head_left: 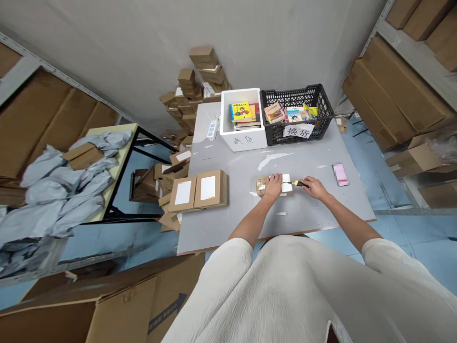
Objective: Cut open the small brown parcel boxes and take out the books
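A small cardboard box (262, 186) with a white label (286, 181) lies on the grey table (235, 224) in front of me. My left hand (273, 186) lies across its top, fingers toward the far edge, and holds it there. In my right hand (314, 187), the fingers are wrapped round a yellow and black utility knife (299, 183). Its tip is at the label on the right part of the box, where I see a dark line. How deep the blade sits I cannot tell.
Two labelled cardboard boxes (207, 189) stand at the table's left. Behind are a white bin (244, 141) and a black crate (323, 119) with books, plus a power strip (212, 130). A pink pixelated object (340, 174) lies right. Stacked parcels (187, 109) crowd the left.
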A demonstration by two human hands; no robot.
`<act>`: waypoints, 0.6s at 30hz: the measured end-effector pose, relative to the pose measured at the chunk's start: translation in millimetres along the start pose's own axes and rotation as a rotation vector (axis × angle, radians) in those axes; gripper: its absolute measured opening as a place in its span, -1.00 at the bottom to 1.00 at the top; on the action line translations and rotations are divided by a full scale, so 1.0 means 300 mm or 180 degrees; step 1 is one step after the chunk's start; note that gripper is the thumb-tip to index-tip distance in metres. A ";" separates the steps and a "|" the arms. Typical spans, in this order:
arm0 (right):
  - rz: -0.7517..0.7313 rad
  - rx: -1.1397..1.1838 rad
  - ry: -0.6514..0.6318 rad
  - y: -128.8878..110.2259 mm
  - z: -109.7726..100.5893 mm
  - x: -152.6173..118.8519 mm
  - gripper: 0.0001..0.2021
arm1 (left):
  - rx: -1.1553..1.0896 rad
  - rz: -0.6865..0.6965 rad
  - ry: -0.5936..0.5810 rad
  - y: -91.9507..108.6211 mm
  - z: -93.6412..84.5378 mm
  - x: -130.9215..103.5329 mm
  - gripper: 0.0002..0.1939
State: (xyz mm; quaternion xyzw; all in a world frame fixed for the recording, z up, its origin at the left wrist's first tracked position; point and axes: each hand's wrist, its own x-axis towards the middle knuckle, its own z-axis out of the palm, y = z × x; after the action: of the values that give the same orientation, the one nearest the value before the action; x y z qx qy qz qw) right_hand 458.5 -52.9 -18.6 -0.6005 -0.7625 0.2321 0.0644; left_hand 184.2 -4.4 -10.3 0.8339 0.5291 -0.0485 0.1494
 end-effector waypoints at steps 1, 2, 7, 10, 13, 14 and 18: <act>0.0067 0.0028 0.0059 0.016 -0.012 -0.003 -0.51 | -0.0008 -0.0002 0.0000 -0.001 0.004 -0.002 -0.34; 0.0164 0.0059 0.0142 0.036 -0.026 -0.006 -0.51 | -0.0019 0.0000 0.0000 -0.002 0.008 -0.004 -0.33; 0.0448 0.0238 0.0420 0.107 -0.081 0.001 -0.48 | -0.0074 0.0035 0.0013 -0.004 0.018 -0.019 -0.30; 0.0475 0.0414 0.0323 0.082 -0.071 0.030 -0.50 | -0.0164 0.0044 0.0006 -0.001 0.010 -0.028 -0.34; 0.0456 0.0638 0.0233 0.014 -0.040 0.084 -0.55 | -0.0274 0.0052 0.0044 -0.011 0.004 -0.057 -0.36; 0.0404 0.0709 0.0220 -0.014 -0.030 0.109 -0.56 | -0.0308 0.0051 0.0064 -0.020 0.004 -0.073 -0.36; 0.0118 0.0911 0.0198 -0.142 -0.003 0.220 -0.61 | -0.0360 -0.0023 0.0123 -0.077 0.007 -0.151 -0.33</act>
State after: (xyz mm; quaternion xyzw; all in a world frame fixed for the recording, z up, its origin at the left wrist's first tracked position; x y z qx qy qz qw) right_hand 403.2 2.6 -11.5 -0.6061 -0.7080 0.3208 0.1686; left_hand 144.0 -35.3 -5.9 0.8230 0.5368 -0.0030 0.1859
